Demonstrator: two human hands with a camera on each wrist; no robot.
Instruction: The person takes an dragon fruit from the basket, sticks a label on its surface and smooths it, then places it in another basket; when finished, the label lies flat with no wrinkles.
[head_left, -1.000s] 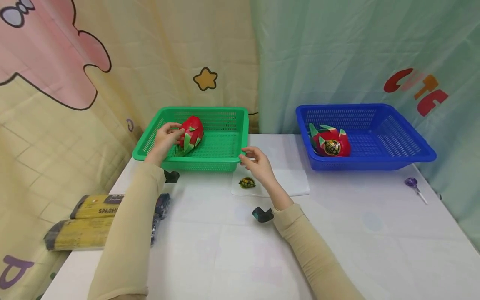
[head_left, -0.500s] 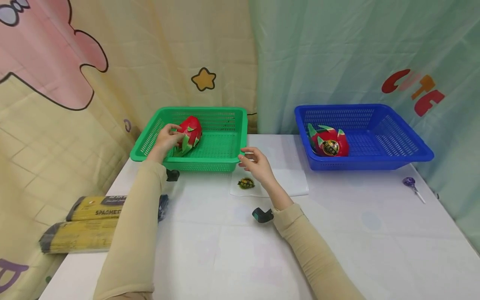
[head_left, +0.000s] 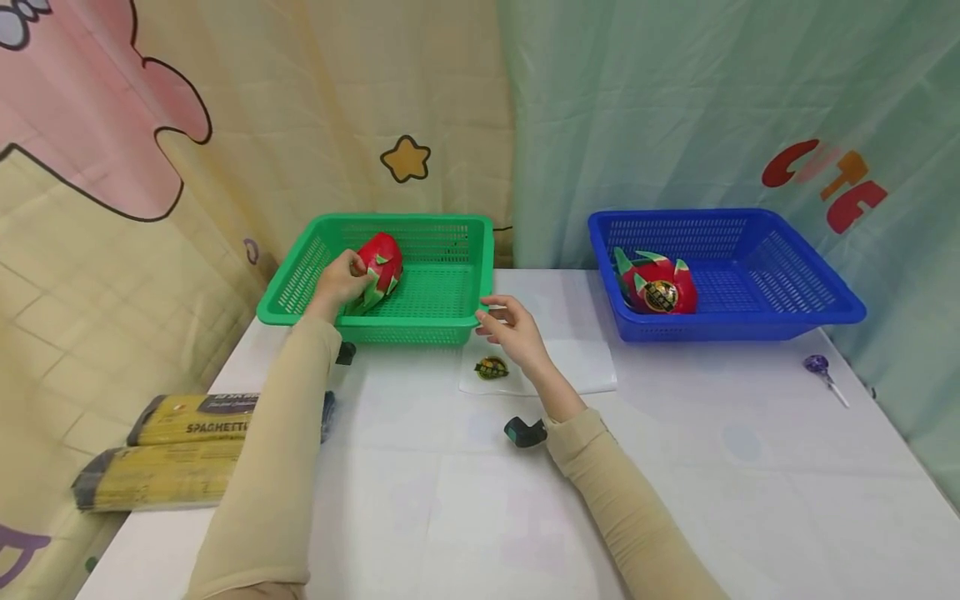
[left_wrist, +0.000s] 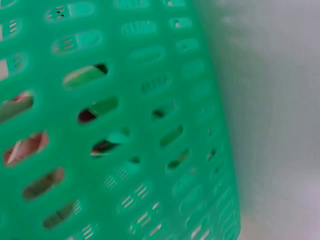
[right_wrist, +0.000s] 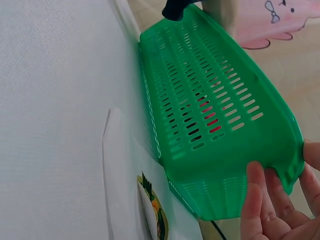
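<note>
A red dragon fruit point(head_left: 384, 255) with green-tipped scales lies in the left part of a green basket point(head_left: 375, 331). My left hand point(head_left: 342, 282) reaches in over the near rim, its curled fingers gripping the fruit's leafy near end. In the left wrist view the perforated basket wall point(left_wrist: 125, 65) hides most of that hand. My right hand point(head_left: 517, 332) holds the basket's near right corner. The right wrist view shows its thumb point(right_wrist: 312, 154) at the rim point(right_wrist: 292, 117) and its fingertips against the outer wall.
A blue basket point(head_left: 742, 318) on the right holds another dragon fruit point(head_left: 663, 283) with a black-and-gold sticker. A similar sticker point(head_left: 491, 367) shows on a flat white plastic sheet point(head_left: 577, 367). Spaghetti packs point(head_left: 168, 475) lie at left, a purple lollipop point(head_left: 816, 364) at the right edge.
My left hand has lowered slightly toward the dragon fruit and its fingers have curled in on it. My right hand stays at the basket corner. The view has shifted slightly.
</note>
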